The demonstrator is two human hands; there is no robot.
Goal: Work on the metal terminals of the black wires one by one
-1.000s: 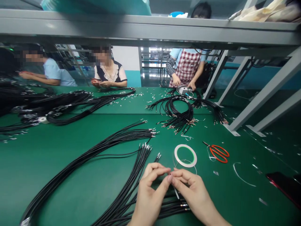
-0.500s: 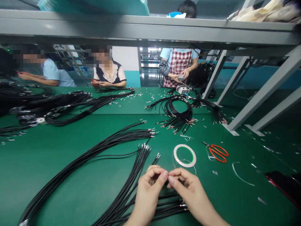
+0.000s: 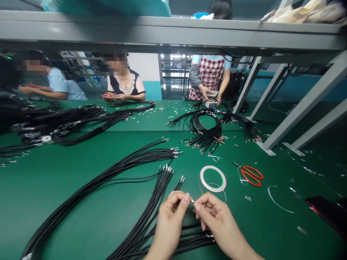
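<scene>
My left hand is closed in a pinch, with a small copper-coloured cable end sticking out between thumb and forefinger. The fingertips of my right hand are pinched together at the tip of that end; whatever they grip is too small to make out. Below both hands runs a bundle of black cables, its ends partly hidden by my right hand. A second black bundle with silvery tips fans out at the left. Just beyond my fingers lies a white tape roll with a green inner ring.
Orange-handled scissors lie right of the roll. A long curved cable bundle spans the left, and coiled cables sit farther back. Metal legs and a shelf beam frame the table. Three co-workers are opposite, one in a checked apron.
My fingertips have drawn slightly apart, and the copper-coloured end now shows between them. Across the table, the co-worker in the checked apron has lowered their hands to the grey box.
</scene>
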